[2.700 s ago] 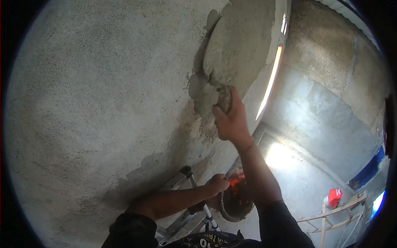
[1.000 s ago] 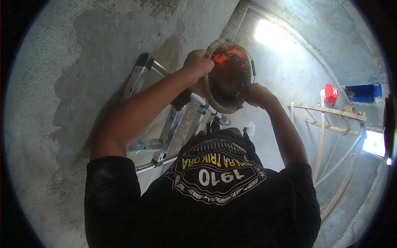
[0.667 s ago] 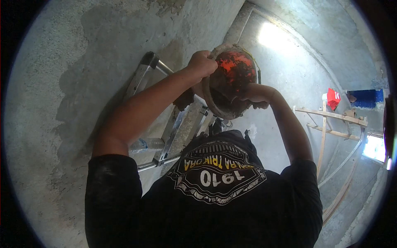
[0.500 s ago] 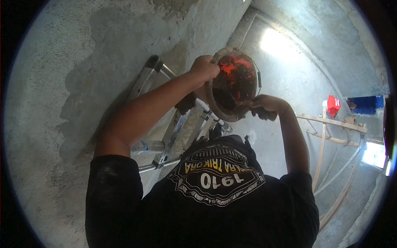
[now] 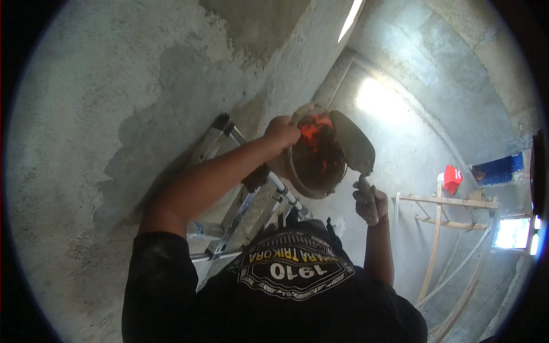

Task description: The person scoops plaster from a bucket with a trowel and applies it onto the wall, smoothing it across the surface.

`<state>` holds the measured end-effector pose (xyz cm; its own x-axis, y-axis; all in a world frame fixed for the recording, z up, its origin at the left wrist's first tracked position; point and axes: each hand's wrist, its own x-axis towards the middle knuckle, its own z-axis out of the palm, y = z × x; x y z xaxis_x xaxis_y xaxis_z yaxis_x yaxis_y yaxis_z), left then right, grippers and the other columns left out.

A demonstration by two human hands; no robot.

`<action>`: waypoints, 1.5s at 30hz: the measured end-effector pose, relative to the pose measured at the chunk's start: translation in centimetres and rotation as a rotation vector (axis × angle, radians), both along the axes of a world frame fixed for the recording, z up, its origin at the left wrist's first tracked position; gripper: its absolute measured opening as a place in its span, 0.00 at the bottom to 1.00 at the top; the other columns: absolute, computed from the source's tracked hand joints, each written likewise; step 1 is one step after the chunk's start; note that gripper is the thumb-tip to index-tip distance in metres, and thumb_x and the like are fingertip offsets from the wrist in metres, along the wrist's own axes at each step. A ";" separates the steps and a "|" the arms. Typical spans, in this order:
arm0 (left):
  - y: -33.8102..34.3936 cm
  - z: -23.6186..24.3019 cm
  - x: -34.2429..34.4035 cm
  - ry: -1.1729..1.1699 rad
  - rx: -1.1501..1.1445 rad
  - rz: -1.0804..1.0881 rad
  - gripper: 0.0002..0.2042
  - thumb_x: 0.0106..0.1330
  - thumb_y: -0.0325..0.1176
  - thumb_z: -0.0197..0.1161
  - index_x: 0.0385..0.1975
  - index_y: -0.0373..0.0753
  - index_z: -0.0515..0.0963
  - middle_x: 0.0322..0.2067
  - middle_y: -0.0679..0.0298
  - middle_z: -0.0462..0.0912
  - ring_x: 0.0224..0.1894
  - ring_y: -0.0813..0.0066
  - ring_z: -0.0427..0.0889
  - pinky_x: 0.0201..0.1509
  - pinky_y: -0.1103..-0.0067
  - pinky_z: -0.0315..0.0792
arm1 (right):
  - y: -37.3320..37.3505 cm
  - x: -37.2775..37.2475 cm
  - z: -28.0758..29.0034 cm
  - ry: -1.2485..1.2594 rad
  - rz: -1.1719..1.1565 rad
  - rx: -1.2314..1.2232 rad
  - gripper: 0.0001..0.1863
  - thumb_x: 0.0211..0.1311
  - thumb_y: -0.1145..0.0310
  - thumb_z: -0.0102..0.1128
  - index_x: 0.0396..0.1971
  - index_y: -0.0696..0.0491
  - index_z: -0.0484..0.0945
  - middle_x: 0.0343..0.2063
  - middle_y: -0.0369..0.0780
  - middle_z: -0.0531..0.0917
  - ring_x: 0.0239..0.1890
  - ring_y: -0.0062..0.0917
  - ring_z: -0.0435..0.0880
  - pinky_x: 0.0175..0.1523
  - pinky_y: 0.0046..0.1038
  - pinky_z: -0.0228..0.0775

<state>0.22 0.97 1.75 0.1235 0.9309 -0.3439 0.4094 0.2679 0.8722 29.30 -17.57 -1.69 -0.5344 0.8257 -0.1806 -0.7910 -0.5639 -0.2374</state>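
A bucket coated in dried grey mix, with orange-red showing inside, is held up tilted at the top of a metal ladder, in front of a rough grey wall. A slip of the bucket seems the main risk: its near-left rim is gripped by the left hand alone, and it cannot be told whether any weight is carried by the ladder behind it. If that grip were loosened, or the bucket tipped further, whatever wet mix is inside could be spilled. Mix could also be dropped from the trowel if its broad blade were turned or knocked against the rim; how much is carried on the blade cannot be made out. The trowel is grasped by its handle in the right hand, with the fingers wrapped round and the blade pointed up and away from the body. The bucket is placed between the two hands, directly beside the left and beyond and to the left of the right. Its right edge is overlapped by the blade in this view, though whether the two are touching is not shown.
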 end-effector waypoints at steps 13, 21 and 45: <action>0.2 -2.7 0.0 -0.017 0.047 0.013 0.18 0.45 0.29 0.56 0.38 0.31 0.78 0.36 0.48 0.82 0.45 0.57 0.81 0.50 0.70 0.72 | 5.3 -7.9 9.4 0.104 0.051 0.345 0.29 0.59 0.55 0.56 0.56 0.53 0.63 0.24 0.44 0.71 0.10 0.23 0.66 0.12 0.22 0.59; 1.1 -4.1 -0.3 -0.056 -0.003 0.000 0.16 0.46 0.30 0.57 0.36 0.33 0.79 0.34 0.50 0.83 0.42 0.57 0.82 0.47 0.70 0.71 | 11.2 -14.3 21.8 -0.319 -0.037 0.714 0.32 0.56 0.57 0.60 0.56 0.56 0.61 0.22 0.43 0.71 0.15 0.25 0.70 0.18 0.24 0.63; -0.1 -1.8 -1.1 -0.036 -0.021 0.064 0.10 0.44 0.28 0.58 0.28 0.33 0.77 0.23 0.56 0.80 0.30 0.64 0.80 0.36 0.71 0.71 | 21.1 -20.7 27.7 -1.233 -0.738 1.296 0.21 0.62 0.69 0.56 0.52 0.62 0.66 0.25 0.48 0.79 0.26 0.34 0.81 0.34 0.30 0.70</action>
